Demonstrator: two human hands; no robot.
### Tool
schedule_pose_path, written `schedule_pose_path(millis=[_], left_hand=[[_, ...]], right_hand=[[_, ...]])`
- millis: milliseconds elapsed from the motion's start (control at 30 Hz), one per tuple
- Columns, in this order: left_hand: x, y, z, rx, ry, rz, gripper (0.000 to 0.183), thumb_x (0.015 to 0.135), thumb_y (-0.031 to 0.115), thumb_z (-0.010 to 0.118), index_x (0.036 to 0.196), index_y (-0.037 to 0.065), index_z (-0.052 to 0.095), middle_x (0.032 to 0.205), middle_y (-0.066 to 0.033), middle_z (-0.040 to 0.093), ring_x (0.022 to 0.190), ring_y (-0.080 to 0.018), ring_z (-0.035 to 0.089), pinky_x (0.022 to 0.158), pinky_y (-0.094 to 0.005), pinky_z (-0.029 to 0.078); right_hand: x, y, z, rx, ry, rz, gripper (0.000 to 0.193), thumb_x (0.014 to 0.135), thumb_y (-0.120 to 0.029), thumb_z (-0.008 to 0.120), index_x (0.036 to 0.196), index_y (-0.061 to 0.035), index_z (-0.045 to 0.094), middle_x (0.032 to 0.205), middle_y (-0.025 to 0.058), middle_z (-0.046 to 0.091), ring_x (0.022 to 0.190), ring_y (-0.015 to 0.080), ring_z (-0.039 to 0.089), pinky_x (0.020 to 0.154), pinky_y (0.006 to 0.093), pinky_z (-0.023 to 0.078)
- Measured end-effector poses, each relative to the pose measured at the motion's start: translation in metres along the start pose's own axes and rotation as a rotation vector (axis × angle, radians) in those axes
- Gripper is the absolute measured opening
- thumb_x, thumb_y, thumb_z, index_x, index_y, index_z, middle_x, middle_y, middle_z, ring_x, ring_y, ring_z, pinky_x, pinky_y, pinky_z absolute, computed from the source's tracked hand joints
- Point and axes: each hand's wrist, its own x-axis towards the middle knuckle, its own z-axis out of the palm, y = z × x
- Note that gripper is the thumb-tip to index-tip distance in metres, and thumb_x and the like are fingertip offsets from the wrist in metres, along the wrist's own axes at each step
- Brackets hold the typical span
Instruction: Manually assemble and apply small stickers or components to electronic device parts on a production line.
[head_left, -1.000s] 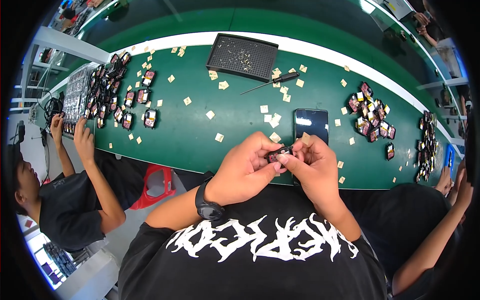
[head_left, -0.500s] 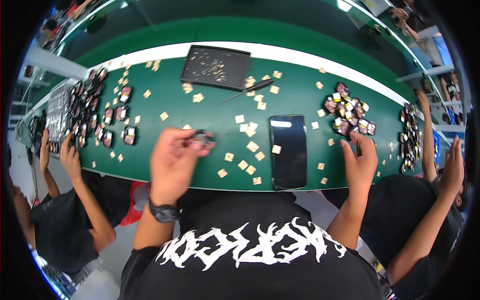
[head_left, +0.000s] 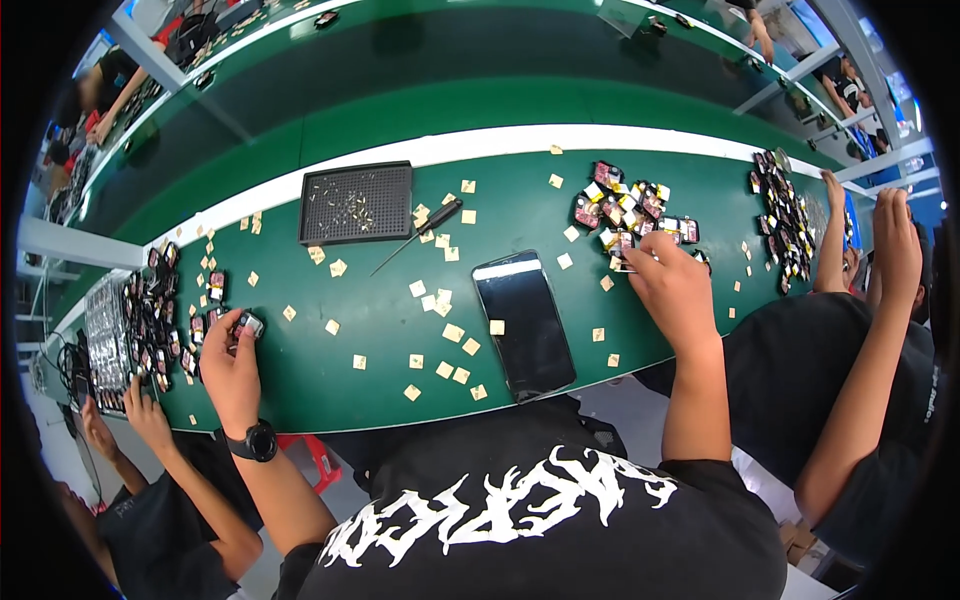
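Observation:
My left hand [head_left: 232, 368] is closed on a small black device [head_left: 252, 323], held between thumb and fingers next to the left-hand group of similar devices [head_left: 216, 285]. A dark watch sits on that wrist. At the near edge of the right-hand heap of black devices with pink and yellow parts [head_left: 605, 205], the thumb and fingers of my right hand [head_left: 678, 285] pinch one device [head_left: 619, 243]; the fingers partly hide it. Between my hands lies a dark-screened phone [head_left: 528, 325], with a small beige square piece on its left edge.
Many beige square pieces [head_left: 453, 332] lie scattered over the green table [head_left: 320, 385]. A black tray of small bits [head_left: 380, 225] and a screwdriver [head_left: 438, 215] lie toward the back. Co-workers' hands [head_left: 148, 415] are at both sides, near denser heaps of devices [head_left: 785, 225].
My left hand has carried its device from mid-table to the left group. My right hand has reached farther in and closed at the heap. The whole view has shifted and tilted.

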Motion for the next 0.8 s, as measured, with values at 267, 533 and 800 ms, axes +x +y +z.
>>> schedule_pose_path(millis=[267, 533, 800], left_hand=[[-0.036, 0.084, 0.029, 0.341, 0.201, 0.393, 0.035, 0.088, 0.009, 0.072, 0.121, 0.000, 0.066, 0.133, -0.0176, 0.063, 0.121, -0.0346, 0.060, 0.104, -0.0429, 0.045], [-0.088, 0.165, 0.106, -1.171, -0.827, 0.073, 0.066, 0.099, 0.006, 0.059, 0.156, -0.001, 0.028, 0.153, -0.0209, 0.042, 0.137, -0.0293, 0.049, 0.113, -0.0422, 0.040], [-0.069, 0.145, 0.086, -0.887, -0.699, -0.034, 0.050, 0.110, 0.037, 0.042, 0.136, -0.003, 0.055, 0.103, -0.0125, 0.069, 0.078, -0.0123, 0.060, 0.068, -0.0254, 0.050]], right_hand=[[0.003, -0.022, 0.008, 0.295, 0.114, -0.096, 0.021, 0.071, -0.003, 0.079, 0.091, -0.0055, 0.072, 0.088, 0.0042, 0.062, 0.071, 0.0214, 0.065, 0.059, 0.0346, 0.052], [0.018, -0.145, 0.004, 1.302, 0.105, 0.035, 0.020, 0.079, 0.003, 0.080, 0.098, -0.0008, 0.077, 0.092, 0.0038, 0.064, 0.065, 0.0083, 0.056, 0.055, 0.0225, 0.044], [0.021, -0.141, -0.023, 1.565, -0.366, 0.313, 0.035, 0.104, -0.007, 0.053, 0.137, 0.0042, 0.054, 0.094, 0.0057, 0.063, 0.074, 0.0083, 0.054, 0.068, 0.0214, 0.045]])
